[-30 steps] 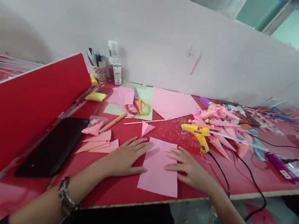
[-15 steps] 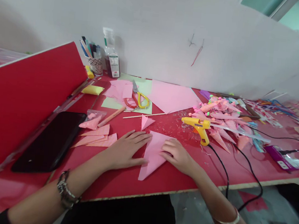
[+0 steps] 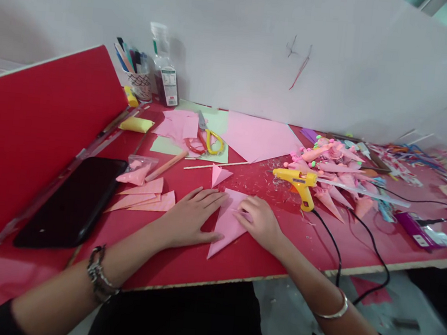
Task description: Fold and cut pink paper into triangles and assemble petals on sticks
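Note:
A folded sheet of pink paper (image 3: 226, 231) lies on the red table between my hands. My left hand (image 3: 193, 218) is spread flat, its fingertips and thumb resting on the paper's left edge. With fingers bent, my right hand (image 3: 260, 221) pinches the paper's right edge, where a small flap is turned up under the fingertips. Just beyond the sheet sits a small folded pink paper piece (image 3: 219, 176). Left of my left hand are several folded pink paper strips (image 3: 145, 198).
A yellow glue gun (image 3: 299, 182) with a black cord lies to the right, before a heap of pink paper cones (image 3: 332, 167). Scissors (image 3: 210, 141) rest on paper at the back. A black phone (image 3: 72, 203) lies left; a bottle (image 3: 166, 83) stands by the wall.
My right hand has moved slightly left over the paper, its fingers curling the right edge up. My left hand stays flat. The view has shifted a little; the other person's hand at right has mostly left view.

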`<state>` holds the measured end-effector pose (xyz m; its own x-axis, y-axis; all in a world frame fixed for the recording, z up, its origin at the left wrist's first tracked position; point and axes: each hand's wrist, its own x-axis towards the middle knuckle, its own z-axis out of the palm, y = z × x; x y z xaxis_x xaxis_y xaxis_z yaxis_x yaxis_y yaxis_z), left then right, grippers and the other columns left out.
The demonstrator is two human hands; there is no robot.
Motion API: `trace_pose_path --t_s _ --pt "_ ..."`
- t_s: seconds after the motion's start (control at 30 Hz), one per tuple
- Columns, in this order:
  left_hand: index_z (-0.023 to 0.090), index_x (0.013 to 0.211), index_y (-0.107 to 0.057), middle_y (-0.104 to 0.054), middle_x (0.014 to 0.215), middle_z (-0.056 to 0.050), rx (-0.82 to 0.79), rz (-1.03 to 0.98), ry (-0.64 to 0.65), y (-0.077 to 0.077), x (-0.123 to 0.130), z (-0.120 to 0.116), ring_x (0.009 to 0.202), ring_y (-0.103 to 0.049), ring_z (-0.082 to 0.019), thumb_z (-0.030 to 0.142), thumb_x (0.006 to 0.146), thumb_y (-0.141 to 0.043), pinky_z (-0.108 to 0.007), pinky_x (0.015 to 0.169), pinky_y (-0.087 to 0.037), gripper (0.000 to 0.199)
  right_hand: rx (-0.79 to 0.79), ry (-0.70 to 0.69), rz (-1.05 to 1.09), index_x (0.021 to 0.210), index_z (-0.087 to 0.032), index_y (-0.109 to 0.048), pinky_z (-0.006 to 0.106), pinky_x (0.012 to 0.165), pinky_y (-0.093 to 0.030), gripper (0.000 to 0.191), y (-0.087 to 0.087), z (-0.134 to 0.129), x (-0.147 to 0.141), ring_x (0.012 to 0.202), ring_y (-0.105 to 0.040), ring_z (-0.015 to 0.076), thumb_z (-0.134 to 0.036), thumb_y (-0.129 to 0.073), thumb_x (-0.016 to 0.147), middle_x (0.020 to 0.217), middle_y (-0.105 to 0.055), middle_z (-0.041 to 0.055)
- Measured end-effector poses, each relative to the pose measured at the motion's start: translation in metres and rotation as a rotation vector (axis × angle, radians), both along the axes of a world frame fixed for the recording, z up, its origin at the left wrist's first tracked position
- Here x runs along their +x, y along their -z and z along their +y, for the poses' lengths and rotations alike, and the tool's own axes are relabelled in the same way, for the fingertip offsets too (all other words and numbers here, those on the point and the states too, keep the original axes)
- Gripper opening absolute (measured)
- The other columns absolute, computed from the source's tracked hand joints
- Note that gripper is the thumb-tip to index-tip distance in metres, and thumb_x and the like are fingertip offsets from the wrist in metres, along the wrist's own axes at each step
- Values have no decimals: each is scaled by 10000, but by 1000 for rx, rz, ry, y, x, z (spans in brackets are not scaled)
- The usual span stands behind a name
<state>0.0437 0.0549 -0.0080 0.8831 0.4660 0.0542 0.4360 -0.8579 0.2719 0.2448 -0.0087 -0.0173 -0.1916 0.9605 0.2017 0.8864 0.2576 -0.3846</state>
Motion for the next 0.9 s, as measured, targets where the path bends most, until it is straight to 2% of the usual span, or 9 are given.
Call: trace_pose_path --t_s 0.47,0.63,0.9 --pt "184 1358 -234 -331 1390 -72 -8 30 0 0 0 0 1270 -257 -234 634 738 -420 -390 1050 -155 787 -12 65 -31 685 -188 -509 278 642 -301 177 -1 2 -6 705 -475 174 -262 -474 842 720 -563 33" --pt "178 1359 -230 -329 1391 -78 -1 44 3 -1 1 0 1271 -258 -235 647 731 -415 -392 1051 -156 805 -18 80 -66 666 -186 -507 282 639 -281 195 -2 2 -8 690 -471 179 -248 -471 847 668 -561 30" --pt "199 1375 -186 -244 1433 -47 21 98 18 -3 3 -4 1308 -178 -220 650 745 -385 -383 1071 -125 800 -38 106 -135 701 -176 -529 267 660 -287 208 -6 1 -10 711 -488 159 -270 -445 866 704 -590 17"
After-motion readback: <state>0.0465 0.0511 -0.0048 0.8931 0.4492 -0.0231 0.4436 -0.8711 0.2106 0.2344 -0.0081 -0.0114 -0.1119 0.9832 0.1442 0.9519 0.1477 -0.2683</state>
